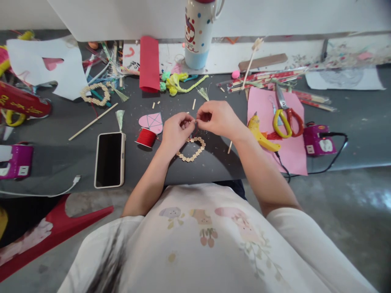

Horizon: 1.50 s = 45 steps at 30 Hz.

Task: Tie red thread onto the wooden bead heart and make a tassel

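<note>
My left hand (177, 131) and my right hand (219, 119) meet at the fingertips above the dark table. Both are closed in a pinch, and what lies between the fingers is too small to make out. Just below them rests a heart-like ring of small pale wooden pieces (193, 158), its upper part close under my left fingers. A spool of red thread (146, 138) stands left of my left hand, beside a pink rounded card (152, 122) with dark lines across it. Behind my right hand lies a pale tassel (203, 94).
At the left lie a phone (109, 160), a thin stick (93, 121) and another wooden ring (95, 94). On the right, pink paper (293, 156) bears scissors (285, 116) and a yellow glue gun (260, 134). A bottle (197, 34) stands behind, near a red paper sleeve (149, 64).
</note>
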Available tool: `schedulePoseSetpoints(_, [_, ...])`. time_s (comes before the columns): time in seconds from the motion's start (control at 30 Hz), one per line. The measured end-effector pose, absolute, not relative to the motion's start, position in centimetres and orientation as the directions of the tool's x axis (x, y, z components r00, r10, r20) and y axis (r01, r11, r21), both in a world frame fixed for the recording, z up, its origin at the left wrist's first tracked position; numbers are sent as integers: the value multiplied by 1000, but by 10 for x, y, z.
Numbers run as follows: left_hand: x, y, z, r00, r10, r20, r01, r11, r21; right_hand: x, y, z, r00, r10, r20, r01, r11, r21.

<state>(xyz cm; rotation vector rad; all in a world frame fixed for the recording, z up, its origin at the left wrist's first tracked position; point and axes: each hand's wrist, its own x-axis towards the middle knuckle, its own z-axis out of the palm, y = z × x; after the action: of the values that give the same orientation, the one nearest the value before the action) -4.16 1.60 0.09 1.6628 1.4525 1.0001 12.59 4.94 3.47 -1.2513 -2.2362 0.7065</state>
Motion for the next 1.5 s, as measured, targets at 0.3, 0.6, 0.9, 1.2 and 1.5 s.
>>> schedulePoseSetpoints(0.3, [-40, 12, 5, 56, 993, 100, 560, -114, 821, 119, 36, 21, -353, 895, 272, 645, 443, -623])
schedulePoseSetpoints(0.6, [-43, 15, 3, 46, 999, 6, 292, -19, 956, 119, 18, 3, -315, 791, 525, 688, 571, -448])
schedulePoseSetpoints(0.9, [-47, 15, 3, 87, 995, -46, 231, 24, 973, 123, 10, -17, -298, 718, 629, 641, 639, -425])
schedulePoseSetpoints(1.2, [-50, 9, 8, 147, 986, 82, 325, -126, 937, 130, 10, -28, -305, 735, 606, 630, 633, -450])
schedulePoseSetpoints(1.5, [-55, 10, 15, 259, 938, 230, 490, -332, 806, 132, 10, -31, -325, 696, 640, 576, 683, -449])
